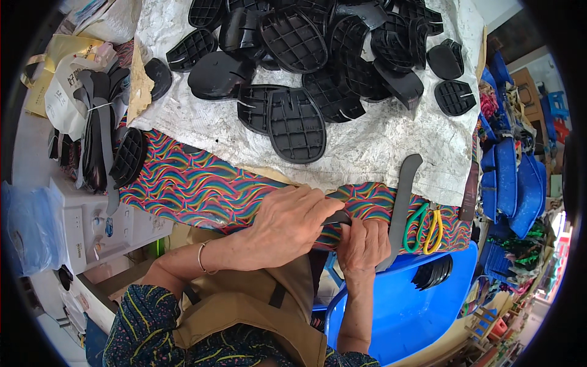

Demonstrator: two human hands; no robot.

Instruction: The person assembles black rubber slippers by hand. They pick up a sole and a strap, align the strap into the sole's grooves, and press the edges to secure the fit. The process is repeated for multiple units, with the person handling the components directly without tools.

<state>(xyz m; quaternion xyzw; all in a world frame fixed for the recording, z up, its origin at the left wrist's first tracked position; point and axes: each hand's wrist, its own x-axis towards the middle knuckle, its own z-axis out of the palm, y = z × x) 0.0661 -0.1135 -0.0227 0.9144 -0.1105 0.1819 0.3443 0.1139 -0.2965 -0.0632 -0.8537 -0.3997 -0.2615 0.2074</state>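
Note:
Both hands come together at the front edge of the table, closed on a small black piece [337, 218]. Most of that piece is hidden by the fingers, so its kind does not show. My left hand [286, 221] grips it from the left and above, knuckles up. My right hand [364, 243] holds its right end, fingers curled. Just right of my right hand, a long dark grey strip [406, 189] with a rounded end lies over the table edge. Beyond the hands, several black moulded pieces with gridded faces [297, 125] lie heaped on a white, stained sheet [214, 131].
Green-handled scissors [416, 227] and a yellow-handled pair [435, 232] lie at the right. Below them stands a blue tub [391, 306] with several nested black pieces [433, 272]. A tied bundle of dark strips [96, 131] hangs at the left, above white drawers [76, 214].

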